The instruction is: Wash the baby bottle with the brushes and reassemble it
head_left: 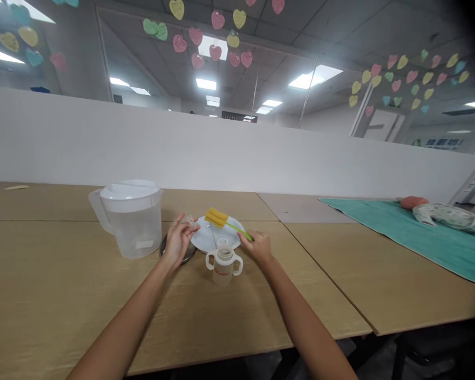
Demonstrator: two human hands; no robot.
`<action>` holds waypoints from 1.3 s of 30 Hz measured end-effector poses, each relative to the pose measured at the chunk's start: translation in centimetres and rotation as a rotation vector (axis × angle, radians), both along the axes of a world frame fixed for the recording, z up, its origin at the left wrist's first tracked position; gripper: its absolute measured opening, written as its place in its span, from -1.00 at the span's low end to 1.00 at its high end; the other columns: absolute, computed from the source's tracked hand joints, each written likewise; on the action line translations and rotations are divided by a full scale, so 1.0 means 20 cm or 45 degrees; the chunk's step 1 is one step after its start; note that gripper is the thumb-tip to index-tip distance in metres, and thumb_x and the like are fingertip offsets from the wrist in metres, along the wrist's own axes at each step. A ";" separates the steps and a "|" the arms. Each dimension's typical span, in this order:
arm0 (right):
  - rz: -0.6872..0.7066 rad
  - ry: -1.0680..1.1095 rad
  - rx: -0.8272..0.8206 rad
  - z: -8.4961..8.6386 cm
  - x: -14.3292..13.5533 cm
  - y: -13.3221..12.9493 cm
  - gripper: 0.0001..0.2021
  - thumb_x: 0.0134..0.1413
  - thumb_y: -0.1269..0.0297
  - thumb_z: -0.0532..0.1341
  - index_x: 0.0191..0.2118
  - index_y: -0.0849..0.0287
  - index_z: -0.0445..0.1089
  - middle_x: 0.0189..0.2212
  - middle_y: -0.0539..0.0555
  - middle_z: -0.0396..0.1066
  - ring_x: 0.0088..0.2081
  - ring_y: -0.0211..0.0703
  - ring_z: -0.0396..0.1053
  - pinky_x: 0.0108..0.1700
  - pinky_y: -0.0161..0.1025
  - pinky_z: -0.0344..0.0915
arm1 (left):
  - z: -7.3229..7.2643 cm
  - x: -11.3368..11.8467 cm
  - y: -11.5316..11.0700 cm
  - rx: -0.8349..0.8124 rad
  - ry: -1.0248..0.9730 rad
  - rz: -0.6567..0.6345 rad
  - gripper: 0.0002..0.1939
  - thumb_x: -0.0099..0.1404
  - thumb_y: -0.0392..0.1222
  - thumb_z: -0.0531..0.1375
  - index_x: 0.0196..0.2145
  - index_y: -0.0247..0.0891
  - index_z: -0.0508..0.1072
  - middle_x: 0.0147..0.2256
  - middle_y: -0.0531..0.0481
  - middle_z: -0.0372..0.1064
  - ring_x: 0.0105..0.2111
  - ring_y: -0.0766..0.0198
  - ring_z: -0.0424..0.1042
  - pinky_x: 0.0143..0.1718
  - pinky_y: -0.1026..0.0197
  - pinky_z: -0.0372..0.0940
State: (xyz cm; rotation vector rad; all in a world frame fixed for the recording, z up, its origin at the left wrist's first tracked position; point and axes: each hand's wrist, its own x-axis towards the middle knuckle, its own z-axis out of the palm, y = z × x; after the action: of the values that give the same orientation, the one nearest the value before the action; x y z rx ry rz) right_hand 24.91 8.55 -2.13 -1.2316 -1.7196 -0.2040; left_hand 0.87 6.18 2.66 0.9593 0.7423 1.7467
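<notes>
My left hand (pixel 178 240) holds a small clear, cap-like piece (pixel 190 222) between its fingers, above the left edge of a white plate (pixel 200 240). In my right hand (pixel 259 245) is the green handle of a brush (pixel 217 217), whose yellow sponge head points left over the plate. Just in front of the plate stands an upright, open-topped baby bottle (pixel 223 272) with two white side handles and red print. A small round white piece (pixel 222 243) lies on the plate behind the bottle. The dark round dish (pixel 189 254) is partly hidden by my left hand and the plate.
A clear lidded pitcher (pixel 139 232) stands left of my left hand. On the right, a green cloth (pixel 404 232) bears a doll-like figure in patterned clothing (pixel 451 217). A low white wall (pixel 221 158) with glass above it runs behind the wooden table (pixel 237 327).
</notes>
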 end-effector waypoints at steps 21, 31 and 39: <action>-0.032 -0.363 0.269 0.00 -0.02 -0.03 -0.58 0.10 0.02 0.07 -0.65 0.17 0.29 -0.72 0.02 0.24 -0.62 -0.34 0.13 -0.51 -0.37 -0.08 | -0.08 -0.05 -0.01 0.327 1.278 0.672 -0.68 0.09 0.01 0.20 -0.24 -0.22 0.41 -0.28 -0.02 0.42 -0.30 0.22 0.36 -0.22 0.22 0.23; -0.072 -0.265 0.504 -0.02 0.00 -0.02 -0.61 0.11 0.10 0.11 -0.65 0.19 0.28 -0.75 -0.02 0.19 -0.66 -0.36 0.09 -0.53 -0.35 -0.10 | -0.08 -0.21 -0.07 0.169 2.237 0.879 -0.79 0.16 -0.11 0.02 -0.33 -0.26 0.35 -0.37 -0.12 0.40 -0.24 0.03 0.32 -0.19 0.06 0.10; -0.140 -0.269 0.524 -0.01 0.00 -0.02 -0.58 0.12 0.08 0.10 -0.66 0.21 0.28 -0.75 -0.02 0.18 -0.66 -0.37 0.08 -0.54 -0.34 -0.11 | -0.10 -0.21 -0.10 -0.113 2.375 0.698 -0.53 0.08 -0.02 0.09 -0.09 -0.35 0.25 -0.23 -0.24 0.38 -0.15 -0.08 0.32 -0.13 -0.03 0.08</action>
State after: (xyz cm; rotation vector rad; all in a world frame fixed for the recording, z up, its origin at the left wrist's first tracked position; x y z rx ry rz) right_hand 24.94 8.07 -2.26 -1.0230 -1.6789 -0.7384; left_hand -3.27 4.12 0.70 2.3900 2.3027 0.6588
